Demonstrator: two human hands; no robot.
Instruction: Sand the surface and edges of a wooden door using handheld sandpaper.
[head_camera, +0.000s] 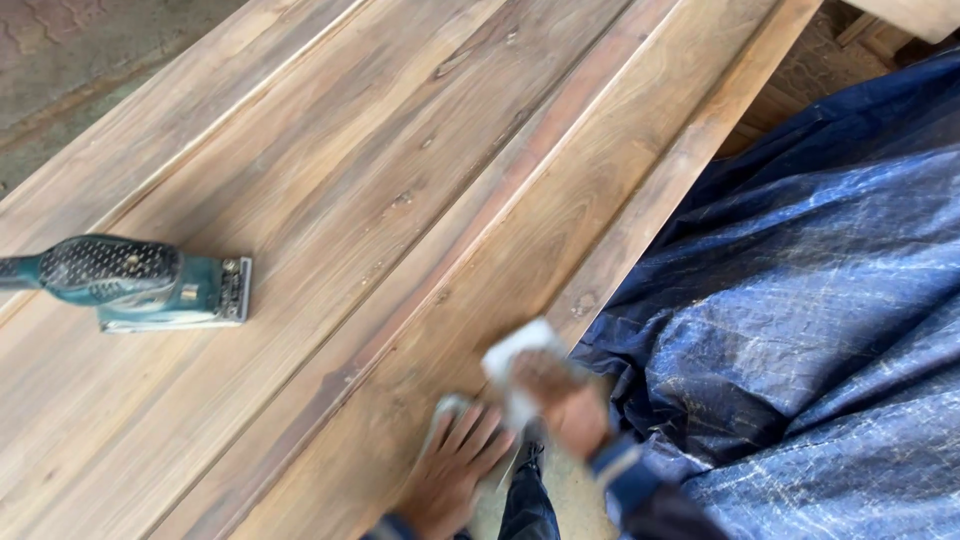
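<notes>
Right hand (565, 400) fingers grip a pale folded sheet of sandpaper (515, 360) at the near edge of the long brown wooden plank (420, 200). Left hand (455, 465) lies flat beside it, fingers spread, touching the sheet's lower corner. Teal electric sander (140, 283) rests well apart on the plank; crumpled blue tarpaulin (800, 330) lies alongside.

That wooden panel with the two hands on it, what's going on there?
A person leans over a long wooden panel. The right hand grips a folded pale sheet, perhaps sandpaper, at the panel's near edge, and the left hand lies flat on the wood beside it. A green electric sander sits untouched further left. A blue tarp lies alongside.
</notes>
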